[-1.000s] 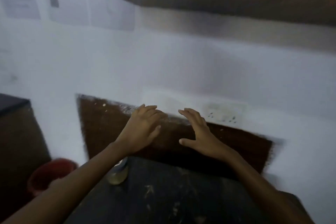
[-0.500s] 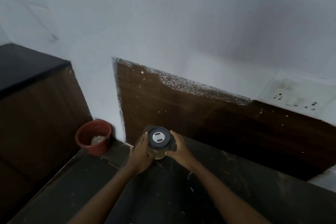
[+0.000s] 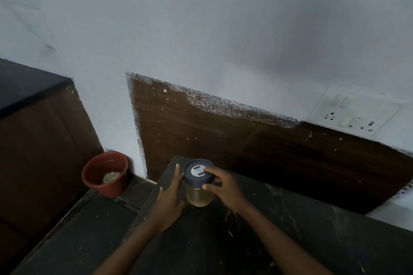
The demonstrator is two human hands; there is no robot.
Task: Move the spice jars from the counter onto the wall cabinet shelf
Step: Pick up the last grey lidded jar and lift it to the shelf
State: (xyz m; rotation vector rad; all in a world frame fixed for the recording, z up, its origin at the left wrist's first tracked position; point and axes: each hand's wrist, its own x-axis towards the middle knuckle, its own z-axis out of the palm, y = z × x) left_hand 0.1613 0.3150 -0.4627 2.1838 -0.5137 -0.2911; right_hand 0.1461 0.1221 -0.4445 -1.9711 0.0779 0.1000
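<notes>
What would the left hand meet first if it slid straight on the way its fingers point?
Likely the brown wall panel behind the counter; the left hand points past the spice jar, though depth is unclear.

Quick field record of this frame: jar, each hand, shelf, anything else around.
jar: spice jar, upright, apparently standing on the dark counter near its back left corner; dark lid, yellowish contents
left hand: left hand flat against the jar's left side, fingers straight
right hand: right hand pinches the lid, index finger on top, thumb at the side
wall cabinet shelf: not in view
other: red pot lower down, left of the counter; socket plate on the wall, right
</notes>
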